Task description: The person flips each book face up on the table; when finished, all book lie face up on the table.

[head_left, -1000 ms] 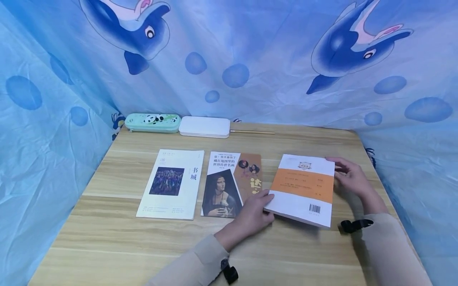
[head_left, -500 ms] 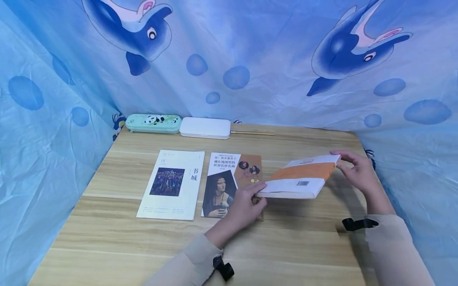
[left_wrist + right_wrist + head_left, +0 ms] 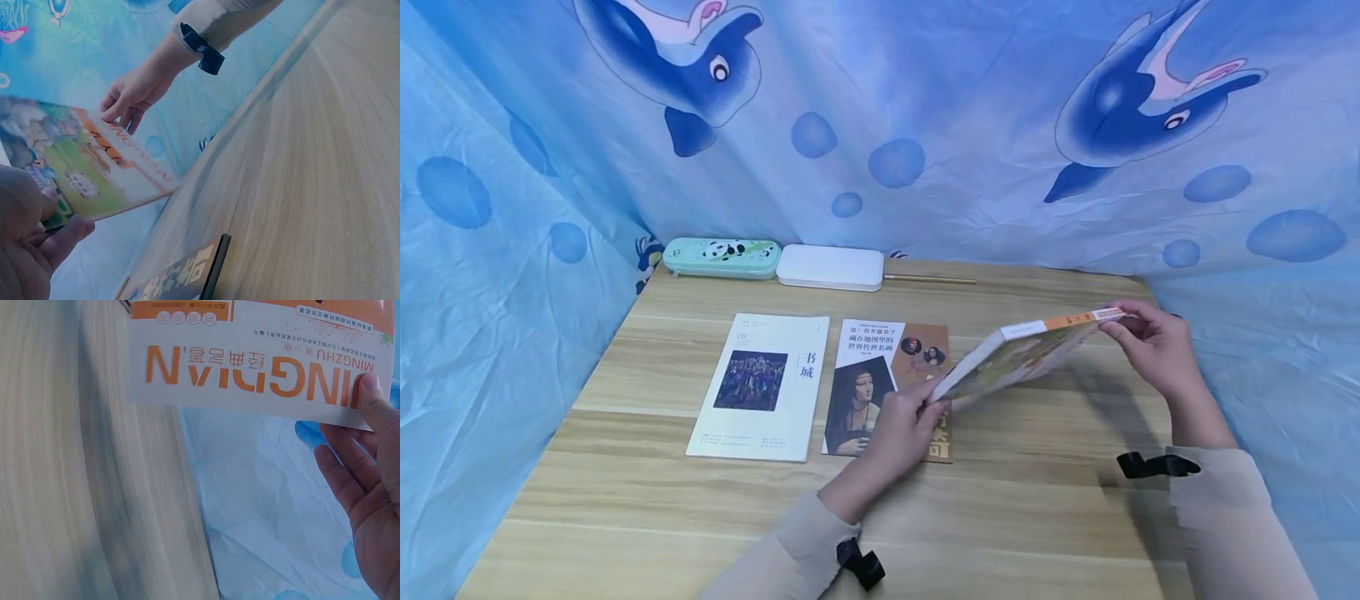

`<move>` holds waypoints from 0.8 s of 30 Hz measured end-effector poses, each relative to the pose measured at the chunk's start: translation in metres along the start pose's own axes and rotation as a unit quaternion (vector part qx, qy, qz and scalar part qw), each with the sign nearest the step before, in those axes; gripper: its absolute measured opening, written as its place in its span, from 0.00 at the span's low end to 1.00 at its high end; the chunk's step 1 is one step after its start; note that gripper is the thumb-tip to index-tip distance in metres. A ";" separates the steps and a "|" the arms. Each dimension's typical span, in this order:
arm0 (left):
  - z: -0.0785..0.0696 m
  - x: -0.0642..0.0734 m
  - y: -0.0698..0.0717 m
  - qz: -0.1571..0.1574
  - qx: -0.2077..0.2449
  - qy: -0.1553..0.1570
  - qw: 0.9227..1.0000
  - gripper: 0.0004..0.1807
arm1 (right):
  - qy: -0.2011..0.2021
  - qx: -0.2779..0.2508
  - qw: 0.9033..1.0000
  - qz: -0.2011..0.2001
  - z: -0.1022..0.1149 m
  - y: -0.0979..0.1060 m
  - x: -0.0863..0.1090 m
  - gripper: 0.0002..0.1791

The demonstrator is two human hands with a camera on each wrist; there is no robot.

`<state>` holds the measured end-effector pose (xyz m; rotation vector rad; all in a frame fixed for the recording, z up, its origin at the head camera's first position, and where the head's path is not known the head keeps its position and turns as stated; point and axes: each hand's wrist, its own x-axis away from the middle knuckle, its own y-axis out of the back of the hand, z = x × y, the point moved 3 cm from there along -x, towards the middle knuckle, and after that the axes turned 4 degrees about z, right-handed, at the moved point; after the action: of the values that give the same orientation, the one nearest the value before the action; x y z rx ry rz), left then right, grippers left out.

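Observation:
A paperback book [image 3: 1022, 357] hangs tilted above the right part of the table, its white and orange spine turned up toward the head view. My left hand [image 3: 904, 425] grips its near left end between thumb and fingers. At the far right end my right hand [image 3: 1157, 346] pinches a corner. The left wrist view shows the colourful illustrated cover [image 3: 75, 162] facing that camera. In the right wrist view, orange and white lettering on the cover [image 3: 250, 369] appears upside down, with the right thumb [image 3: 373, 400] pressed on its edge.
A brown and white book with a portrait [image 3: 857, 400] lies partly behind the left hand. Left of it lies a white magazine [image 3: 760, 387]. Along the back edge are a green panda pencil case [image 3: 722, 258], a white case [image 3: 830, 267] and a thin brush-like stick [image 3: 930, 278].
The book has been lifted and turned over from back cover up to spine up, its illustrated side coming into view. The left hand moved slightly left, the right hand rose.

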<state>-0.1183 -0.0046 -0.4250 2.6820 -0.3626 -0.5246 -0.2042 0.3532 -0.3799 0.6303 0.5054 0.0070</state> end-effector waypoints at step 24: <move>0.020 0.018 -0.016 0.089 0.055 0.172 0.980 0.26 | -0.299 -0.002 0.952 0.068 -0.030 -0.048 0.000 0.34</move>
<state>-0.1078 -0.0026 -0.4545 2.7419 -0.5349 0.0142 -0.2249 0.3312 -0.4281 0.6266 -0.1247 -0.0520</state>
